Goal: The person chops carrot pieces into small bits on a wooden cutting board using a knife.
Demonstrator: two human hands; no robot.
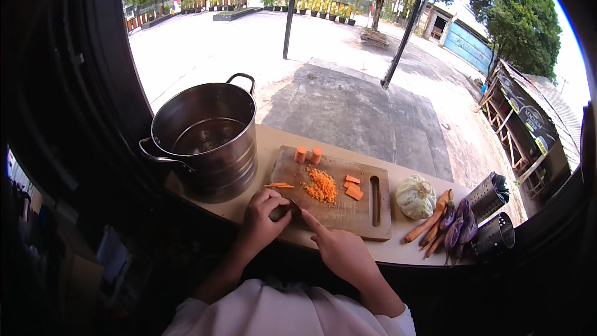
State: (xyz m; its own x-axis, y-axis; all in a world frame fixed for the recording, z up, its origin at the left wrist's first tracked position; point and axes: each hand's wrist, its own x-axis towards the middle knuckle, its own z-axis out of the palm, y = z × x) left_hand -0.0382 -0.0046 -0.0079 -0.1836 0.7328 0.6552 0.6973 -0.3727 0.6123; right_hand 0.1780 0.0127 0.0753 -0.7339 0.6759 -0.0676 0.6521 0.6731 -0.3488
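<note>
My right hand (341,254) is closed round a knife (295,205), its index finger stretched along the top; the handle is hidden in the palm. Close to the blade, my left hand (263,214) is curled at the left edge of the wooden cutting board (333,223). Whatever its fingers hold is hidden. Thin carrot sticks (278,185) lie just beyond those fingers. On the board sits a heap of finely diced carrot (321,186). Flat carrot slices (353,191) lie to its right, and two carrot chunks (308,154) stand at the far edge.
A large metal pot (214,171) with two handles stands left of the board. Right of it are a cabbage (415,197), whole carrots (430,221), purple eggplants (459,224) and two perforated metal holders (493,236). The narrow counter (280,139) borders an open window.
</note>
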